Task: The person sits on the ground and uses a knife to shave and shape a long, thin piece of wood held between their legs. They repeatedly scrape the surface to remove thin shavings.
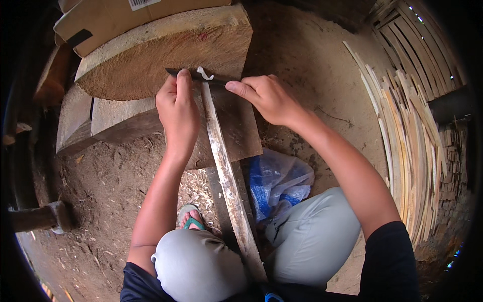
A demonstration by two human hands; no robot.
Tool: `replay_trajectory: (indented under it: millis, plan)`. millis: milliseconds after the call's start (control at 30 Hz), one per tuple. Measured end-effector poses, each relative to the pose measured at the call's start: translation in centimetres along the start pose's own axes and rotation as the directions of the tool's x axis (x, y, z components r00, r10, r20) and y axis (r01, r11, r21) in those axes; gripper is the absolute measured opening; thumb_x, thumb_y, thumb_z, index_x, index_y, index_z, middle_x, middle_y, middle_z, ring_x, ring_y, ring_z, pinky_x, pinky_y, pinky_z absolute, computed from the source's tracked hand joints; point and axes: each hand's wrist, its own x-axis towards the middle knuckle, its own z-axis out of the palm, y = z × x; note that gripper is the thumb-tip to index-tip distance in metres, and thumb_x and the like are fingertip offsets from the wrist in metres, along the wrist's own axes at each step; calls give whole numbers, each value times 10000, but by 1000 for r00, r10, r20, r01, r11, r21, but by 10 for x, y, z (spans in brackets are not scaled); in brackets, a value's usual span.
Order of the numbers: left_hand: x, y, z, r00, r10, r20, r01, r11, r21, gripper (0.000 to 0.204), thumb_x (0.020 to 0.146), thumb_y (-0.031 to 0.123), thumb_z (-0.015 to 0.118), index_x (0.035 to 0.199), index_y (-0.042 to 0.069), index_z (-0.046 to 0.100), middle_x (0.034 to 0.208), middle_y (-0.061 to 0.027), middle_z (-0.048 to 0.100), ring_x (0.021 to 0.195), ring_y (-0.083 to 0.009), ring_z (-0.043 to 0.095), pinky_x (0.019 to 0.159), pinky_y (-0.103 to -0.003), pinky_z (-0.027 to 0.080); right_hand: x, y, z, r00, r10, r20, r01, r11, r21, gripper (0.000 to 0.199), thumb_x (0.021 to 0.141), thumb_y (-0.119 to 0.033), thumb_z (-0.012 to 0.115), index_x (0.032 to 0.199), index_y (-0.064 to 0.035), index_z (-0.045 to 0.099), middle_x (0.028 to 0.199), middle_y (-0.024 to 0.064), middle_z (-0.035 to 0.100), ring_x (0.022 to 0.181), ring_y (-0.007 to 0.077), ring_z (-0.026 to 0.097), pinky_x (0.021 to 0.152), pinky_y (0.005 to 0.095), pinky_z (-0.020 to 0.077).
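Observation:
A dark-bladed knife [219, 81] lies crosswise between my two hands, its pointed tip sticking out past the left one. My left hand [176, 108] is closed on the blade near the tip, thumb on top. My right hand [264, 96] is wrapped round the other end, which its fingers hide. Under the blade is the far end of a long wooden strip [224, 156] with patchy brown and pale faces. The strip slopes back toward me between my knees. A pale curled shaving [203, 73] stands up at the blade.
Ahead is a thick cut timber slab [166, 55] on further blocks, with a cardboard box [121, 22] behind. Pale shavings [196, 189] litter the ground by my sandalled foot. A blue-and-clear plastic bag [282, 178] lies near my right knee. Long wooden strips [410, 151] are piled at right.

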Motion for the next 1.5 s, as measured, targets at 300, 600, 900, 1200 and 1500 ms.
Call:
replay_trajectory:
  millis: [300,600,900,1200,1500]
  plan:
    - [-8,4,1,997,-42,67,33,991,133,401,1033,281,559,711,46,522,646,64,415,630,-39,329,543,-271,273,2,23,0,998,-57,-14,57,998,-1,599,974,-502,585,692,25,613,647,259,549,601,446,530,563,439,428]
    - [3,-2,-5,1000,-30,-9,31,982,187,475,1000,380,541,732,-7,606,579,-86,527,586,-141,475,601,-367,420,9,8,4,999,-12,-39,12,1000,-1,662,955,-558,586,682,44,609,613,260,533,578,419,555,563,443,433]
    - [-7,6,4,999,-44,19,42,990,133,466,1006,337,561,710,-24,554,580,-81,503,586,-127,444,563,-356,389,15,31,-5,1000,18,21,-19,999,44,717,945,-604,589,619,35,572,509,136,394,505,164,380,504,397,359]
    - [-48,-8,-15,989,-123,84,143,945,-293,357,1037,265,538,723,136,428,680,85,355,624,-22,299,540,-245,233,-14,-26,-39,952,119,282,-113,993,-36,606,962,-535,590,721,21,583,582,99,439,591,185,424,581,366,379]
    - [-43,8,-11,932,-311,184,361,831,-423,399,1055,308,488,715,102,450,665,61,406,598,-40,328,533,-256,264,-24,-71,-49,972,186,140,-114,903,-414,631,964,-573,529,678,-24,648,576,183,571,627,412,607,636,483,475]
